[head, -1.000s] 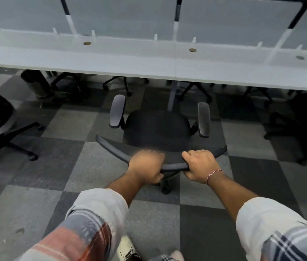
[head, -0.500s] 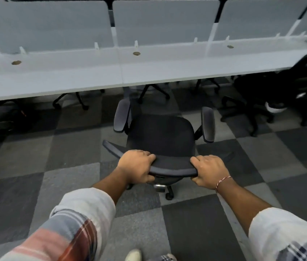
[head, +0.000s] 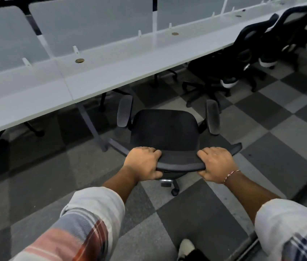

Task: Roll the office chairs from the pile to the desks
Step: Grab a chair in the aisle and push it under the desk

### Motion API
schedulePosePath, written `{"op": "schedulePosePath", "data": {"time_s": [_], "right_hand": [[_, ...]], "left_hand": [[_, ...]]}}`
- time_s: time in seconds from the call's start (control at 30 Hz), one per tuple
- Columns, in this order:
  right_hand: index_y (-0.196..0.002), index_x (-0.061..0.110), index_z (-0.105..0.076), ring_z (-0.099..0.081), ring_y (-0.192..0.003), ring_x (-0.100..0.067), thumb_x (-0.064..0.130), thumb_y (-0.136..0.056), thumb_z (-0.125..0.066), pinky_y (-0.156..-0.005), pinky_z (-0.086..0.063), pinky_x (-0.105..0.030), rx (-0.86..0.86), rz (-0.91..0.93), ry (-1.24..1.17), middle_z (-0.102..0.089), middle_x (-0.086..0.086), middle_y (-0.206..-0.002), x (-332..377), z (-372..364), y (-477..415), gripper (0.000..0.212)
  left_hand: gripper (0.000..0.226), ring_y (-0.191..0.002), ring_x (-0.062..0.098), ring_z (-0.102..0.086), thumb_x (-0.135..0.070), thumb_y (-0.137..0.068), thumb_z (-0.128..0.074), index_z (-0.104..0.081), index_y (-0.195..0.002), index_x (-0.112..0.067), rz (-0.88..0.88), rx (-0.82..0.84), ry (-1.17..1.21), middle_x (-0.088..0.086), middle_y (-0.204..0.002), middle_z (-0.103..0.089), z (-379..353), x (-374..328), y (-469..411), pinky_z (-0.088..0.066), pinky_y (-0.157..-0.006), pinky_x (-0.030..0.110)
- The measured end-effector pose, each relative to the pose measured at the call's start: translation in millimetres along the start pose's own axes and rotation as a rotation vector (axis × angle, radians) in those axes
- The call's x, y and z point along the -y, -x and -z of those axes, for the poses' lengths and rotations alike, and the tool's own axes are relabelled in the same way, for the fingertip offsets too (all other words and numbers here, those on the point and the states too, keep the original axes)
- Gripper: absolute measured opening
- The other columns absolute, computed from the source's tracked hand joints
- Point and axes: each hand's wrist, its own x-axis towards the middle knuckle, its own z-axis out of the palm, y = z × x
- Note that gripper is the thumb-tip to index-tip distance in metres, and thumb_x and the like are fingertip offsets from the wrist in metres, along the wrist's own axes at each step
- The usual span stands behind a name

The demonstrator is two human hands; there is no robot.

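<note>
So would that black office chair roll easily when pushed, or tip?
The office chair likely rolls readily: a caster shows beneath it. Its backrest seems stiff, unbent where the left hand and right hand grip it. Pushed that high, it might tip if a wheel snags.

The checkered grey carpet-tile floor (head: pixel 167 232) bears a black armed office chair on castors (head: pixel 165 129), the slanted grey metal leg (head: pixel 92 125) of a long white desk (head: pixel 111 76), and more black swivel chairs (head: pixel 209 72) at right.
</note>
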Motion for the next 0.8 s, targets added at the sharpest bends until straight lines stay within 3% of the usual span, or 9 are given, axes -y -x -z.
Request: {"op": "schedulePosePath", "data": {"time_s": [0.23,0.4,0.53,0.8], "right_hand": [[-0.086,0.018,-0.06,-0.06,-0.068,-0.026,0.054,-0.065,-0.055,-0.062,-0.048,-0.035,0.027,-0.031,0.009,-0.06,-0.001,-0.075,-64.6,-9.7,-33.1,0.042],[-0.109,0.024,-0.064,-0.066,-0.088,-0.022,0.081,-0.068,-0.047,-0.077,-0.051,-0.038,0.165,-0.069,-0.02,-0.067,0.003,-0.096,-119.2,-9.1,-68.5,0.072],[-0.131,0.028,-0.052,-0.062,-0.106,-0.022,0.074,-0.074,-0.05,-0.087,-0.048,-0.037,0.212,-0.026,-0.028,-0.064,0.004,-0.117,-154.8,-10.5,-104.6,0.073],[-0.121,0.025,-0.058,-0.065,-0.095,-0.024,0.063,-0.069,-0.054,-0.08,-0.049,-0.037,0.181,-0.045,-0.028,-0.067,0.002,-0.104,-224.7,-27.7,-159.5,0.064]], "left_hand": [[0.051,-0.089,0.021,-0.065,-0.068,-0.072,-0.056,-0.059,-0.1,-0.026,-0.037,0.031,-0.023,-0.004,-0.094,-0.065,2.2,1.8,-84.2,-0.041,-0.067,0.031],[0.053,-0.094,0.021,-0.064,-0.068,-0.077,-0.056,-0.058,-0.106,-0.024,-0.017,0.053,-0.055,-0.002,-0.101,-0.065,7.7,-6.9,-153.1,-0.034,-0.067,0.031],[0.052,-0.092,0.02,-0.064,-0.069,-0.077,-0.053,-0.059,-0.104,-0.024,0.01,0.055,-0.056,-0.002,-0.099,-0.066,9.6,-7.3,-205.1,-0.038,-0.068,0.032],[0.057,-0.09,0.02,-0.065,-0.073,-0.074,-0.051,-0.06,-0.104,-0.025,0.023,0.063,-0.065,-0.004,-0.096,-0.065,9.1,2.2,-296.4,-0.042,-0.072,0.032]]}}
